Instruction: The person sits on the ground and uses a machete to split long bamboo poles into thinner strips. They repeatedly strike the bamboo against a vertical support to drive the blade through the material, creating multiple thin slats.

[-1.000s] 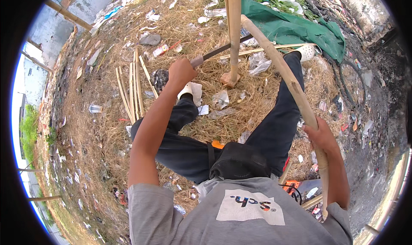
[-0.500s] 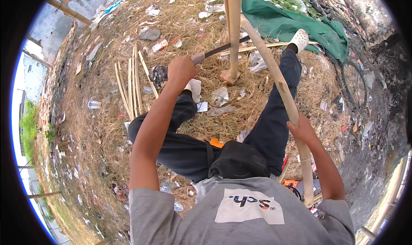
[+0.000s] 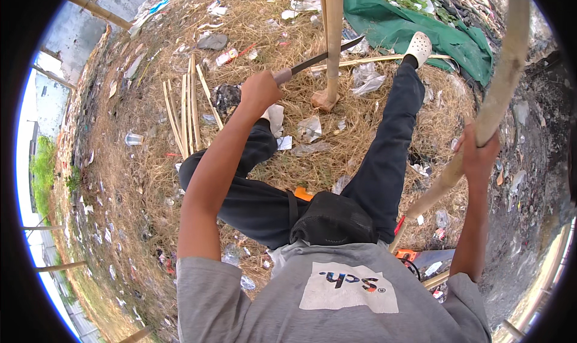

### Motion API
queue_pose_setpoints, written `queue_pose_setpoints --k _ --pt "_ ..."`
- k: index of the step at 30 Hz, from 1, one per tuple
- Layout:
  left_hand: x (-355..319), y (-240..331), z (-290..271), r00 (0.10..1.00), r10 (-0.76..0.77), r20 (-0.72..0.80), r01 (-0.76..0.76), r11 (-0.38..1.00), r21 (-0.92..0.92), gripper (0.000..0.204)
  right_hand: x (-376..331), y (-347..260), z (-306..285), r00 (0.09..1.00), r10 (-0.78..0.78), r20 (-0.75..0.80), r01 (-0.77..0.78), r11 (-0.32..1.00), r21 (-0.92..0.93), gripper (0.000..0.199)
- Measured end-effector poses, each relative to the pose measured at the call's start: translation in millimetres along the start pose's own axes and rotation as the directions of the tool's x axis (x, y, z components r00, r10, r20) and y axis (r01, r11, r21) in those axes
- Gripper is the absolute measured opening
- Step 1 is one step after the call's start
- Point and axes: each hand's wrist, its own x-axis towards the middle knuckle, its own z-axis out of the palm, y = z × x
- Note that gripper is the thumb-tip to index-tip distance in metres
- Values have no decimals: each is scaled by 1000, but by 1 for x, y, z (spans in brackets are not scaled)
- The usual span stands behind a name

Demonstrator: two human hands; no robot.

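- My left hand [image 3: 259, 91] is gripping the machete [image 3: 318, 59] closed-fisted, its blade reaching the upright bamboo pole [image 3: 332, 42], seemingly touching.
- My right hand [image 3: 479, 157] is wrapping a bent bamboo strip [image 3: 493, 103], steadying it aside.

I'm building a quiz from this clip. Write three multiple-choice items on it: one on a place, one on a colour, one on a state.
1. Where does the bundle of split bamboo strips lie?
A. on the straw to the person's left
B. on the green tarp
C. across the lap

2. What colour is the tarp?
A. blue
B. green
C. orange

3. What does the left hand do?
A. rests open on a knee
B. grips a long knife
C. holds a cup

Key:
1 A, the strips lie on the straw beside the left knee.
2 B, the sheet near the white shoe is green.
3 B, the fingers close on the handle, the blade reaching the upright bamboo pole.
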Motion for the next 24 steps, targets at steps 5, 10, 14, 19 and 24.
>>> queue_pose_setpoints --k 5,10,14,19,24 --pt "2 14 6 994 102 27 -103 994 39 26 -64 61 35 645 482 594 -307 874 -376 60" --pt "-4 19 74 992 52 114 -43 996 -80 24 -48 -10 -58 892 286 349 -230 954 -194 54" --pt "9 20 50 996 40 74 -38 999 -29 25 -31 -42 -75 952 306 17 -304 950 -79 41" --pt "13 26 0 999 40 -15 -40 999 16 29 -40 -15 -45 956 289 46 -292 934 207 28" --pt "-8 30 -40 999 25 -40 -23 998 53 24 -65 6 -13 917 354 185 -386 905 179 28"
